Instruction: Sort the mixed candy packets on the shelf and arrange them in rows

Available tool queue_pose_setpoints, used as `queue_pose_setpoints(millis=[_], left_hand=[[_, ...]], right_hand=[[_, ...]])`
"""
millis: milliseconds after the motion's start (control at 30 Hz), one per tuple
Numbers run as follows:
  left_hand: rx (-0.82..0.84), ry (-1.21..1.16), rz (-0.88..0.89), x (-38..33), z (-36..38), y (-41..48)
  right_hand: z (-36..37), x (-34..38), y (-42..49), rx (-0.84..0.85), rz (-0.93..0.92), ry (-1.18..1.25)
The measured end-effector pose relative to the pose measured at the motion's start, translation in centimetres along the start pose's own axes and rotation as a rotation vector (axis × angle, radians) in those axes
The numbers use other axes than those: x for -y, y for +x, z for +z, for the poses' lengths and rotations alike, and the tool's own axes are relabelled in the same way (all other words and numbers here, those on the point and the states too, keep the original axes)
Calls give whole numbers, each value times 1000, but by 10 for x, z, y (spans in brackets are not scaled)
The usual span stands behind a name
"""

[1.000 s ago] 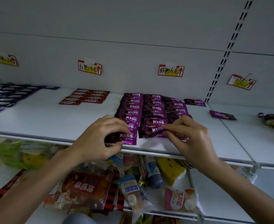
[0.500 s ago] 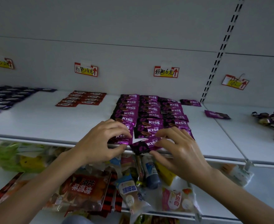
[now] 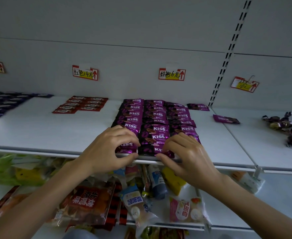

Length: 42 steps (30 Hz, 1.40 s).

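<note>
Purple KISS candy packets (image 3: 156,116) lie in three overlapping rows on the white shelf (image 3: 55,131). My left hand (image 3: 107,149) pinches the front packet of the left row (image 3: 127,147) at the shelf's front edge. My right hand (image 3: 186,156) pinches the front packet of the middle row (image 3: 152,150) beside it. Two loose purple packets lie apart from the rows: the nearer loose packet (image 3: 226,119) to the right, the far loose packet (image 3: 198,106) by the back wall. Red Choco packets (image 3: 81,104) sit in two rows to the left.
Dark blue packets (image 3: 3,104) fill the far left of the shelf. Foil-wrapped candies (image 3: 286,126) lie in a heap on the right shelf section. Price tags (image 3: 172,74) hang on the back wall. The lower shelf (image 3: 271,195) holds several mixed snack bags.
The right hand has straightened its tilted purple packet and set it at the front of the middle row. The left hand stays on the left row's front packet.
</note>
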<state>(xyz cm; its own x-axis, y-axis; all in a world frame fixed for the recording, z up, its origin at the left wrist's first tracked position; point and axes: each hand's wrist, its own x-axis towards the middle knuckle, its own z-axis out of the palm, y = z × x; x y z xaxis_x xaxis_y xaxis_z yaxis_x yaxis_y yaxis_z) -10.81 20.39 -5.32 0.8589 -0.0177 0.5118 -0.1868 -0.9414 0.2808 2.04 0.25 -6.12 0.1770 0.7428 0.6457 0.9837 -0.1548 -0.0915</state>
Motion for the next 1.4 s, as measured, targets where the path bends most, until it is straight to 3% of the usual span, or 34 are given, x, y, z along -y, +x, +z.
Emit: queue_pose_setpoints(millis=[233, 400, 567, 700, 967, 1233, 1400], left_hand=[[-9, -45, 22, -15, -3, 42], [120, -126, 6, -36, 28, 116], [304, -37, 40, -52, 73, 187], [366, 70, 11, -44, 103, 235], [469, 134, -48, -23, 136, 270], [470, 188, -40, -22, 138, 274], [502, 337, -47, -31, 144, 279]], right_hand=[[-36, -47, 7, -72, 232, 49], [-59, -125, 1, 86, 583, -78], [-76, -168, -4, 263, 713, -128], [-79, -192, -7, 354, 764, -104], [-81, -206, -12, 275, 690, -43], [-78, -211, -10, 259, 657, -20], [-76, -210, -11, 221, 670, 0]])
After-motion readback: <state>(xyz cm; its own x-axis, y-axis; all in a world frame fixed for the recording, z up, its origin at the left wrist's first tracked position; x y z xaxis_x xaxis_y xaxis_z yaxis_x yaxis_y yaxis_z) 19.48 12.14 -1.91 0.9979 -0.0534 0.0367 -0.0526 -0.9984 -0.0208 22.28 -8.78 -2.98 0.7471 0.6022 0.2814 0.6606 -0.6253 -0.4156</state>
